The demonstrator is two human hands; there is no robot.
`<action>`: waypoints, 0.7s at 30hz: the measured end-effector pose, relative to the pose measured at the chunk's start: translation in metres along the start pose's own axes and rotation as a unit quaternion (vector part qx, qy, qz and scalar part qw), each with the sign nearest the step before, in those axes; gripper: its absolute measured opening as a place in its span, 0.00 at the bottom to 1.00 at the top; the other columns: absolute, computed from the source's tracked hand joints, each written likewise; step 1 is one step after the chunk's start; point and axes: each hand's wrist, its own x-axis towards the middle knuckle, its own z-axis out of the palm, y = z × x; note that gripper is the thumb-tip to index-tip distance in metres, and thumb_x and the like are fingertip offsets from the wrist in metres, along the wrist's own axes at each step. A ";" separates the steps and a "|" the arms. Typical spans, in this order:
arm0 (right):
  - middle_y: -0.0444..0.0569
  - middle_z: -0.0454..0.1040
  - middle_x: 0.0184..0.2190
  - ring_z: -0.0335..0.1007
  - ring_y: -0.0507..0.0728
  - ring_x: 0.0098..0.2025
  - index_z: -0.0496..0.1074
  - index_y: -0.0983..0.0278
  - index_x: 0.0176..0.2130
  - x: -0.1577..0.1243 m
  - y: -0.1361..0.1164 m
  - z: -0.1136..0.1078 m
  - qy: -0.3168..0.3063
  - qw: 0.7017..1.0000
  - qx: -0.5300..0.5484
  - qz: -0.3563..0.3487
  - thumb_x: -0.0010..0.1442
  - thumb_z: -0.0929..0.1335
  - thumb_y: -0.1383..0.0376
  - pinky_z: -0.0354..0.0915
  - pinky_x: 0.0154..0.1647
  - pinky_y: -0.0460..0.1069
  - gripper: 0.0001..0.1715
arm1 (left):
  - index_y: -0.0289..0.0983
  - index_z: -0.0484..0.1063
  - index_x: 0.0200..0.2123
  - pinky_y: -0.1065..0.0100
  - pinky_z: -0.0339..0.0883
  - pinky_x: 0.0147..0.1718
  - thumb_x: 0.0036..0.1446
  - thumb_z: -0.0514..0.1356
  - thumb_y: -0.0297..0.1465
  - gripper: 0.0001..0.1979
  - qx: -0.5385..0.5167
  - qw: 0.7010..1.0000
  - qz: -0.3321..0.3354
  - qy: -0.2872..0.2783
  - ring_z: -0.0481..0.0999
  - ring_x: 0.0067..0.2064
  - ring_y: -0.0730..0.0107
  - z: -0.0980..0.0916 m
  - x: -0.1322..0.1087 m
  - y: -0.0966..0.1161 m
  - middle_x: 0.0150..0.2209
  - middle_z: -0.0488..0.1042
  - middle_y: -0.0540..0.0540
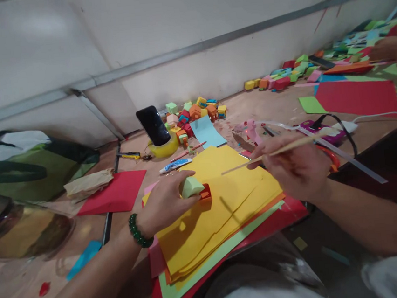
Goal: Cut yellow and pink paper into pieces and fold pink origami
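Note:
My left hand, with a dark green bead bracelet at the wrist, has thumb and fingers closed on a small folded paper block with a pale green top. An orange-red paper piece sits against its right side; whether they are joined I cannot tell. Both are over a stack of yellow paper sheets with orange, green and red sheets beneath. To the right, my right hand grips a thin wooden stick. The stick's tip points left, above the yellow paper and apart from the block.
Behind the stack are a phone on a yellow tape roll, small paper houses and a pink glue gun. A purple power strip lies right, a jar left. Another person's hand is far right.

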 end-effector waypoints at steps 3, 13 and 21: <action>0.44 0.71 0.32 0.74 0.51 0.28 0.64 0.58 0.39 0.009 -0.021 0.014 -0.008 0.996 0.070 0.048 0.65 0.63 0.61 0.73 0.29 0.47 0.03 | 0.40 0.75 0.45 0.60 0.68 0.42 0.47 0.66 0.38 0.20 0.022 1.000 0.016 -0.008 0.76 0.43 0.54 0.001 0.001 0.003 0.42 0.79 0.43; 0.44 0.68 0.32 0.73 0.49 0.30 0.59 0.60 0.38 0.011 -0.005 0.043 -0.163 0.986 -0.026 -0.012 0.65 0.60 0.69 0.69 0.31 0.43 0.03 | 0.39 0.73 0.46 0.62 0.67 0.38 0.50 0.63 0.37 0.19 0.050 0.997 0.008 -0.049 0.77 0.41 0.56 -0.001 0.005 0.012 0.40 0.79 0.45; 0.45 0.67 0.31 0.69 0.50 0.29 0.56 0.61 0.40 0.010 -0.007 0.048 -0.177 0.966 -0.101 -0.156 0.64 0.57 0.72 0.67 0.30 0.44 0.07 | 0.37 0.66 0.55 0.55 0.65 0.51 0.51 0.62 0.41 0.29 0.019 0.999 -0.002 -0.051 0.72 0.53 0.51 0.005 0.002 0.013 0.52 0.74 0.40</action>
